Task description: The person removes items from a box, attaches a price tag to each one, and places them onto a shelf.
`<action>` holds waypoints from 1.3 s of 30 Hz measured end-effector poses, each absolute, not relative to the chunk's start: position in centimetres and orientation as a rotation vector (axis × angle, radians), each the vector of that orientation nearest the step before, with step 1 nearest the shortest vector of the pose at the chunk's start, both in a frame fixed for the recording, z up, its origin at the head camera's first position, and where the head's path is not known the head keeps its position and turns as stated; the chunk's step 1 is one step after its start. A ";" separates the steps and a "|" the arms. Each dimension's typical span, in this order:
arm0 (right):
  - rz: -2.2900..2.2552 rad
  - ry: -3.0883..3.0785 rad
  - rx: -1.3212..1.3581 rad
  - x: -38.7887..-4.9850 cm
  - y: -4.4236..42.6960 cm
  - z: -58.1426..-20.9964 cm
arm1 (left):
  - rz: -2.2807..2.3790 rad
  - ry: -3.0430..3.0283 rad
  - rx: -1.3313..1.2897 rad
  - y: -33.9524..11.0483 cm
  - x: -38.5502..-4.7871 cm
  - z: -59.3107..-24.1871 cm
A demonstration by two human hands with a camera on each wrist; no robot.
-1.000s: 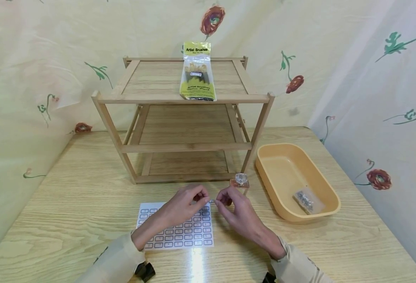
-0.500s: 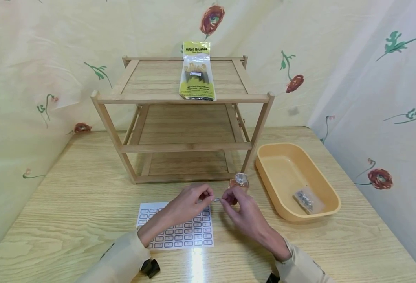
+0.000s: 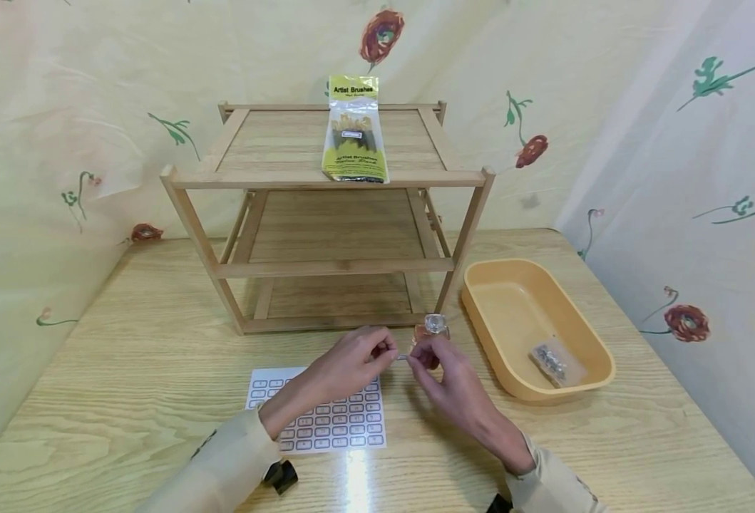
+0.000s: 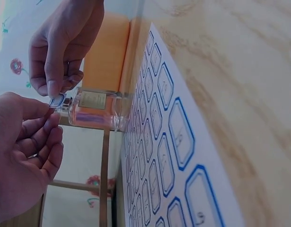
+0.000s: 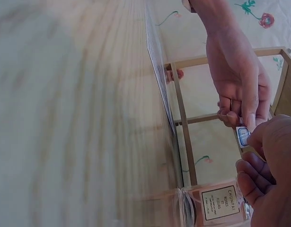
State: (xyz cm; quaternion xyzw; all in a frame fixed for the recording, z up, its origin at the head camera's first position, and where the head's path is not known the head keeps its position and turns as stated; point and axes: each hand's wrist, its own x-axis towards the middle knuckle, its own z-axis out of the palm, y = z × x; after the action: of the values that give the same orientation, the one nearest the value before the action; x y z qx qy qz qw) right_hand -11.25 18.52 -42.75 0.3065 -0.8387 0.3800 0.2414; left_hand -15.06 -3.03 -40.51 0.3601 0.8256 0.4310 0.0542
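Between both hands is a small white label sticker with a blue border (image 5: pixel 243 136). My left hand (image 3: pixel 351 363) pinches one end of it between thumb and forefinger, and my right hand (image 3: pixel 455 388) pinches the other end. Just behind the fingers stands a perfume bottle (image 4: pixel 88 106), pinkish, with a clear cap and a printed front label; my right hand partly hides it in the head view. Below my left forearm, a white sheet of numbered, blue-bordered labels (image 3: pixel 340 431) lies flat on the table, partly covered by the arm.
A wooden three-tier shelf (image 3: pixel 335 269) stands behind the hands, with a yellow pack of artist brushes (image 3: pixel 354 153) on top. To the right is a yellow-orange tray (image 3: pixel 502 292) holding a clear bag of small metallic pieces (image 3: pixel 555 363). Flowered cloth hangs around the table.
Both hands have shifted a little to the right and away from the body, carrying the label closer to the perfume bottle. The bottle, sheet, shelf and tray stay where they were.
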 end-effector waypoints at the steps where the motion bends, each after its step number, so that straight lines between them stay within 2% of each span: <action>1: 1.041 -2.293 0.835 -11.3 18.6 -42.7 | 1.309 2.507 1.097 -2.9 -15.1 -40.5; 39: 0.993 -2.272 0.692 -11.8 20.7 -42.7 | 1.314 2.519 1.121 0.4 -16.4 -40.4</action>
State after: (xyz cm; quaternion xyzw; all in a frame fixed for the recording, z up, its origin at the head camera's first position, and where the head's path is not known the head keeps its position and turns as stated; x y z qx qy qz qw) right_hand -11.81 20.72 -42.71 0.2580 -0.8473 0.3702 0.2799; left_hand -16.45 0.40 -40.41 0.3668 0.8239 0.4298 0.0438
